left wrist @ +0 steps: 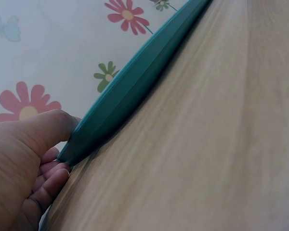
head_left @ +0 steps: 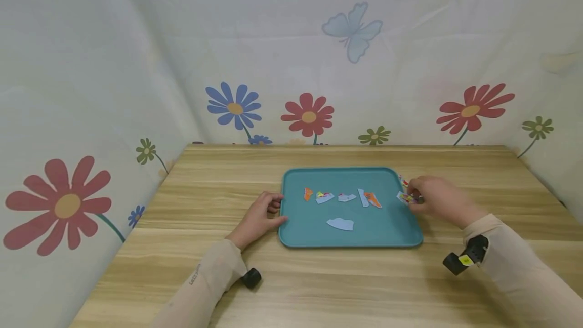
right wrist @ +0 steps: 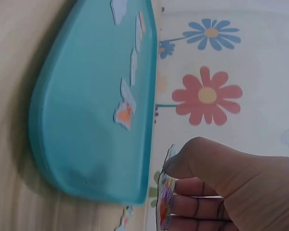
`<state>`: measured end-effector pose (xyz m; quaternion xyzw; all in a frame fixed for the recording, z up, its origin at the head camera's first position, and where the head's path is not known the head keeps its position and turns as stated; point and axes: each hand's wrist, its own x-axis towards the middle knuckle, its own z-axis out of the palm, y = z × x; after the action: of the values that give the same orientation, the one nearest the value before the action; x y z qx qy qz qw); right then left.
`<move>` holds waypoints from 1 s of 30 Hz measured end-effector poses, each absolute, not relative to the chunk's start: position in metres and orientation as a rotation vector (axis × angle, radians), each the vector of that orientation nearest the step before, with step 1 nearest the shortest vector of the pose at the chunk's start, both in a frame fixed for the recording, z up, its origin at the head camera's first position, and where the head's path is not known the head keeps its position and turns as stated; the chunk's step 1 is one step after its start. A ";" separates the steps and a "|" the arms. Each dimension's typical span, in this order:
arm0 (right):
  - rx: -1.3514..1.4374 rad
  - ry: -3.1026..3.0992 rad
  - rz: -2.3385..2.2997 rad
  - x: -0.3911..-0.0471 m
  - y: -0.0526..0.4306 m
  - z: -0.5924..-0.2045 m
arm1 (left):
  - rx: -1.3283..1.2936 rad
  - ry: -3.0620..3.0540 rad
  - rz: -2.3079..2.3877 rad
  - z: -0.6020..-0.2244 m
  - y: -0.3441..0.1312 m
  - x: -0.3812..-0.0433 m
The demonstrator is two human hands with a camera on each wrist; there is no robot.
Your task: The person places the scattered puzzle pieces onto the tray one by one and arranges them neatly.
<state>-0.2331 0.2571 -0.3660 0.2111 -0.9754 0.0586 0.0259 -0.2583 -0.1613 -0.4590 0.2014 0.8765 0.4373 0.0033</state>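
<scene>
My left hand [head_left: 258,218] grips the left rim of a teal tray [head_left: 305,229], thumb over the edge and fingers against its outer side, as the left wrist view shows. Past the tray's right side, my right hand [head_left: 439,197] pinches a thin, irregular picture piece [right wrist: 164,202] with coloured print between thumb and fingers. Several flat pieces lie on the tray: an orange one [head_left: 308,194], a yellow-and-pink printed one [head_left: 324,198], a pale one [head_left: 346,197], a white strip [head_left: 363,198] beside an orange-printed one [head_left: 373,200], and a larger pale piece [head_left: 340,224] nearer the front.
Another printed piece [head_left: 403,181] lies just off the tray's right edge, close to the right hand. The tray sits on a wooden table [head_left: 218,176]. Behind the table hangs a pale cloth [head_left: 273,49] printed with flowers and a butterfly.
</scene>
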 end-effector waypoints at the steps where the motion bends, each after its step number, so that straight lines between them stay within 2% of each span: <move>1: 0.661 -3.011 0.179 -0.233 0.254 -0.367 | 0.633 2.745 1.374 -0.459 -0.161 -0.258; 30: 0.683 -2.948 0.248 -0.219 0.184 -0.404 | 0.626 2.749 1.371 -0.456 -0.160 -0.255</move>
<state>-0.2185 0.1841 -0.4040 0.2246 -0.9696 0.0816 0.0528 -0.2554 -0.1599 -0.4557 0.1997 0.8768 0.4374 0.0030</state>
